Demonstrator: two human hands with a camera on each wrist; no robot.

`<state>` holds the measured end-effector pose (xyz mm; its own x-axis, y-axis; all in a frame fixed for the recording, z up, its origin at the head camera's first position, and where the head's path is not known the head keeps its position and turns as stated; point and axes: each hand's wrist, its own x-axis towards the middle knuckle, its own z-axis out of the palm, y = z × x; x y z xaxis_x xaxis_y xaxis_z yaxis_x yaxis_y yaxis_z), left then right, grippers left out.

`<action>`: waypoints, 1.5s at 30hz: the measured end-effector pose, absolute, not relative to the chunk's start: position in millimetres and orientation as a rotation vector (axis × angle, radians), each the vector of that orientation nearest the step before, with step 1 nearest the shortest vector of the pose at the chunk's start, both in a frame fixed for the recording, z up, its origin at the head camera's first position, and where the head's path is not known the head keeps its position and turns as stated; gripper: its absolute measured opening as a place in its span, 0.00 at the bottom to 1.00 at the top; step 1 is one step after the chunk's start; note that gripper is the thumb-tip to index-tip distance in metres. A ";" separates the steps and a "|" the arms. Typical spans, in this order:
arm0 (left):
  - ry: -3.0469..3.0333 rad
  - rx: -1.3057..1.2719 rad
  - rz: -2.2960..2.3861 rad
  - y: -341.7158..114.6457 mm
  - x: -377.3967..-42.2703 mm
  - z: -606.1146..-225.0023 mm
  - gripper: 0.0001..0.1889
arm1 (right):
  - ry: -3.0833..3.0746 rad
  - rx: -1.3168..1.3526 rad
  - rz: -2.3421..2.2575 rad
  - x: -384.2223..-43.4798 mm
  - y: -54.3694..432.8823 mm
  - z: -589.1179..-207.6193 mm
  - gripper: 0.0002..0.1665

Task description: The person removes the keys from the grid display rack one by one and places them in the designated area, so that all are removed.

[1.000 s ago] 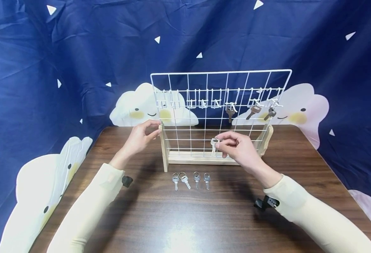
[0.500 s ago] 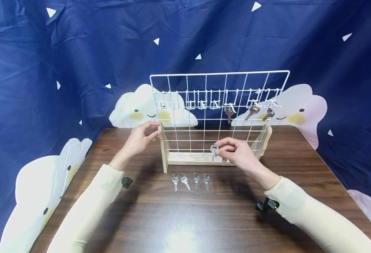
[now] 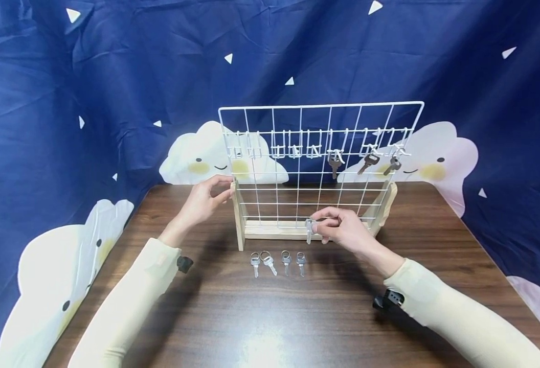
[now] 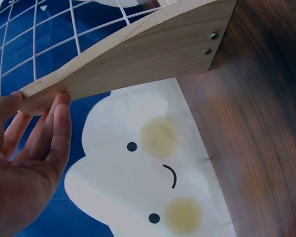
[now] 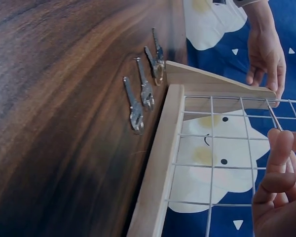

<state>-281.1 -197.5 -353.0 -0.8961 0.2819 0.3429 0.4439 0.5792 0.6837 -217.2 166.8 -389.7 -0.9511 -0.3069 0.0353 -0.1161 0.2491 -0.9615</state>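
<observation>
Long, plain cream sleeves (image 3: 129, 299), snug at the cuffs (image 3: 161, 255), with a small black device (image 3: 184, 264) beneath each.

In the head view, the right hand's (image 3: 343, 232) fingertips cover part of the slim silver metal key (image 3: 309, 233) they pinch; the hand also hides a stretch of the pale wooden base bar (image 3: 274, 233) behind it. The notches of four small silver keys (image 3: 286, 261) between the hands are too small to tell. The left wrist view's edges cut off the left hand (image 4: 27, 173) and the pale wooden side panel (image 4: 133, 61) it grips.
</observation>
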 end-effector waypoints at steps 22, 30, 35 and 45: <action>-2.629 -0.602 -1.186 -196.1 -279.4 -350.6 0.17 | 2.305 -0.300 -1.710 -218.7 172.3 -420.2 0.20; -2.631 -0.601 -1.183 -196.4 -280.3 -350.8 0.17 | 2.275 -0.273 -1.678 -221.4 176.0 -431.2 0.21; -2.625 -0.603 -1.207 -195.9 -280.1 -350.3 0.17 | 2.284 -0.254 -1.624 -222.8 178.5 -440.1 0.19; -2.631 -0.609 -1.195 -196.3 -280.8 -351.2 0.17 | 2.305 -0.265 -1.515 -220.6 178.0 -449.1 0.17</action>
